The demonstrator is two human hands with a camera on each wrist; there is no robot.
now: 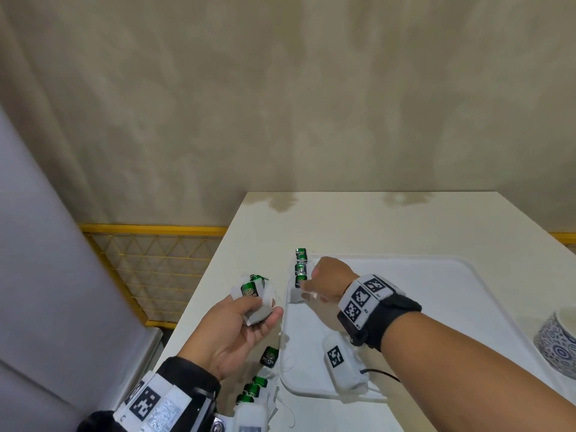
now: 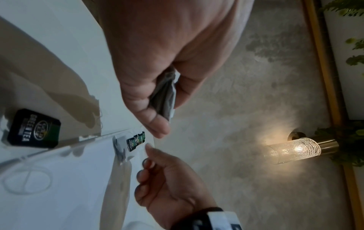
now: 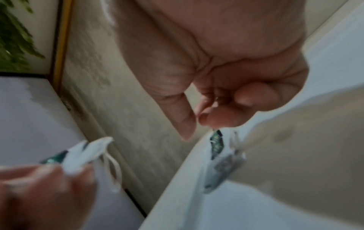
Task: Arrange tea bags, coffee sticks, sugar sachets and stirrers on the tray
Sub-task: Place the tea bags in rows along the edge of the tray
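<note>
Hotel-like room — textured wall, glowing wall lamp (image 2: 293, 150), white counter (image 1: 358, 226).

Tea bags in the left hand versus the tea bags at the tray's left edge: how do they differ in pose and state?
The tea bags in the left hand are bunched together, gripped off the table by the left hand; the tea bags at the tray's left edge lie flat in a single line. The right hand hovers by the line's nearest bag. Both groups show green tags.

mottled beige wall (image 1: 280, 88), white table (image 1: 389, 219), lit wall lamp (image 2: 295, 149).
</note>
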